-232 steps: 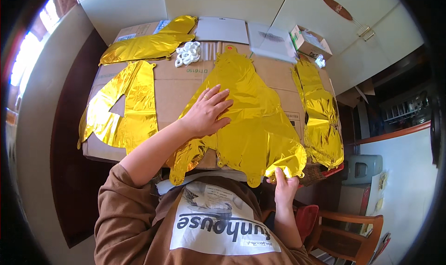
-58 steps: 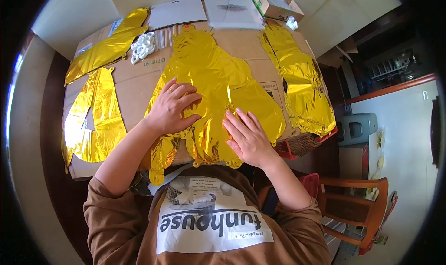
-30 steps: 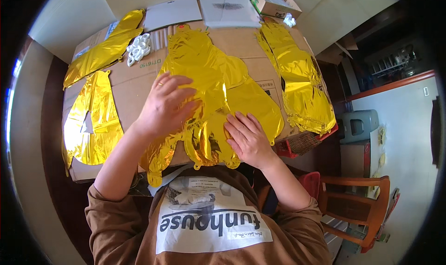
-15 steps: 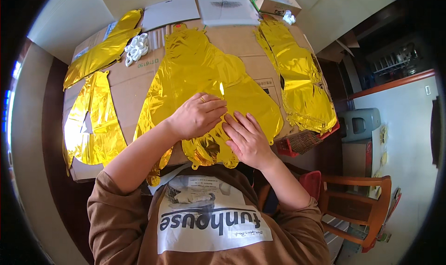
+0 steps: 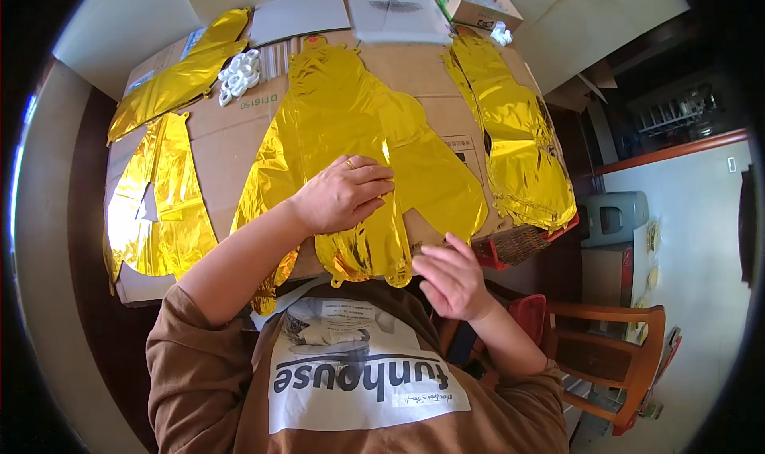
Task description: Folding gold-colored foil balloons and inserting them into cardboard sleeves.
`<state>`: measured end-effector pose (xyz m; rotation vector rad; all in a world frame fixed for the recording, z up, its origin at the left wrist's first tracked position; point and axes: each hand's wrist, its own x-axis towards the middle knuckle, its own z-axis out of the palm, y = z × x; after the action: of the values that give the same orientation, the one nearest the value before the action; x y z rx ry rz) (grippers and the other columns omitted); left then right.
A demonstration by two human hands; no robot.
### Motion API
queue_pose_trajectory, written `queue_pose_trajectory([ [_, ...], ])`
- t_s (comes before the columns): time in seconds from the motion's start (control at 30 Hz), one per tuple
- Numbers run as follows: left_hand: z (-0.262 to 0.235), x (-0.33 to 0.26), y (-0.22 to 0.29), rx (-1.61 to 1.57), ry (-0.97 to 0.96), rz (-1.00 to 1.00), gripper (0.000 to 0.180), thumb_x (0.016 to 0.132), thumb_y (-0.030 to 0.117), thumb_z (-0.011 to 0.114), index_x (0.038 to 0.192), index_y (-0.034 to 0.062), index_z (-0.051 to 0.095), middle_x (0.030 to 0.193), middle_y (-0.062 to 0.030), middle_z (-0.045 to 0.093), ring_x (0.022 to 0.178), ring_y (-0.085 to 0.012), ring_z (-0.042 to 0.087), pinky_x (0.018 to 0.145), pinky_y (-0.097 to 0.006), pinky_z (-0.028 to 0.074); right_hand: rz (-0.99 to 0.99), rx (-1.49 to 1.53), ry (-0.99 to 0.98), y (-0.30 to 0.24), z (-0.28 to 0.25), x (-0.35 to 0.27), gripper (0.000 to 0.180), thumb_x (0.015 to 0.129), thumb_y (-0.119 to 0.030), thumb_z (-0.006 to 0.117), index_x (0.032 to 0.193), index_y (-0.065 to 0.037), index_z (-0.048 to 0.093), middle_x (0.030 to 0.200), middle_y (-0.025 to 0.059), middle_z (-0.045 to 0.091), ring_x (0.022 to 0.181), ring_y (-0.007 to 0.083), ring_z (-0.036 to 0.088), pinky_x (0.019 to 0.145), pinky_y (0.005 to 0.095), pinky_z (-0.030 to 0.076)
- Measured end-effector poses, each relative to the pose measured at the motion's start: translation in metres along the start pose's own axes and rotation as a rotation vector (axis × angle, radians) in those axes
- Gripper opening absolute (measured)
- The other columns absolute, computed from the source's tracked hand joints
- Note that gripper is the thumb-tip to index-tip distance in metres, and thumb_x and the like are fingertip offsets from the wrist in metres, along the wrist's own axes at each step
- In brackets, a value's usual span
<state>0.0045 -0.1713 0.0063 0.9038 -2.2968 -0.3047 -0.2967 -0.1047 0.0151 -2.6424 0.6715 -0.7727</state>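
A person in a brown sweatshirt leans over a desk (image 5: 239, 127) covered with flattened cardboard, seen from above.

At the far left, a gold foil balloon (image 5: 155, 207) lies flat and uninflated near the desk's edge. Above it, a long gold foil strip (image 5: 179, 76) stretches diagonally, and just beside that sits a small cluster of white plastic pieces (image 5: 239, 73).

In the centre lies the large gold foil balloon (image 5: 343, 111) being worked on, also flat, reaching from the far side of the desk to the near edge. The left hand (image 5: 343, 195) rests on it palm down, fingers spread and loosely curled, pressing the foil against the cardboard without gripping. The foil's lower end (image 5: 362, 255) is crumpled and bunched at the desk's near edge.

Slightly right, the right hand (image 5: 450, 279) hovers open just off the desk edge, fingers extended, holding nothing, near the crumpled end.

At the right, another gold foil balloon (image 5: 518, 151) lies flat. A small open cardboard box (image 5: 478, 0) sits at the far edge.

Every balloon appears deflated; the smoothing of the central one looks partly done, with its near end still wrinkled.
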Motion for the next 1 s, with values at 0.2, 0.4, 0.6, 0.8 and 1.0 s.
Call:
queue_pose_trajectory([
  [0.2,-0.001,-0.001,0.0,-0.01,-0.02,-0.01,0.031,0.085,0.009,0.074,0.115,0.0027,0.07,0.122,-0.0127,0.067,0.116,-0.0302,0.062,0.099,-0.043,0.049,-0.006,-0.203,0.006,0.01,0.014,0.053,0.031,0.089,-0.016,0.069,0.117,-0.002,0.069,0.127,0.014,0.066,0.119,0.0301,0.061,0.109,0.0481,0.041],
  [0.4,-0.001,-0.003,-0.001,-0.005,-0.019,-0.014,0.03,0.085,0.011,0.074,0.115,0.0041,0.07,0.126,-0.013,0.065,0.118,-0.0307,0.06,0.1,-0.043,0.049,-0.05,-0.238,-0.045,0.004,0.016,0.037,0.029,0.087,-0.015,0.07,0.112,-0.002,0.071,0.126,0.0155,0.067,0.12,0.0302,0.062,0.111,0.0482,0.041],
  [0.6,-0.002,-0.004,-0.002,-0.014,-0.034,-0.031,0.03,0.086,0.014,0.073,0.115,0.005,0.071,0.126,-0.0125,0.065,0.121,-0.0311,0.058,0.104,-0.047,0.046,0.229,0.115,0.109,0.043,-0.008,0.082,0.019,0.088,-0.016,0.074,0.101,-0.003,0.072,0.097,0.0139,0.073,0.089,0.0312,0.069,0.081,0.0411,0.055],
  [0.8,-0.003,-0.001,-0.002,0.037,-0.108,-0.082,0.028,0.089,0.021,0.072,0.116,0.012,0.072,0.13,-0.0079,0.064,0.13,-0.0318,0.053,0.115,-0.063,0.03,0.761,-0.11,0.046,0.146,-0.004,0.183,0.047,0.084,-0.036,0.083,0.106,0.003,0.068,0.1,0.017,0.073,0.091,0.028,0.071,0.081,0.0377,0.056],
  [1.0,-0.003,-0.004,-0.003,0.017,-0.115,-0.107,0.029,0.09,0.022,0.071,0.118,0.0137,0.071,0.132,-0.0063,0.064,0.134,-0.0307,0.052,0.118,-0.064,0.027,0.903,-0.15,-0.405,0.161,-0.003,0.23,0.04,0.08,-0.035,0.081,0.105,-0.004,0.077,0.113,0.0183,0.074,0.103,0.0348,0.071,0.091,0.0407,0.055],
])
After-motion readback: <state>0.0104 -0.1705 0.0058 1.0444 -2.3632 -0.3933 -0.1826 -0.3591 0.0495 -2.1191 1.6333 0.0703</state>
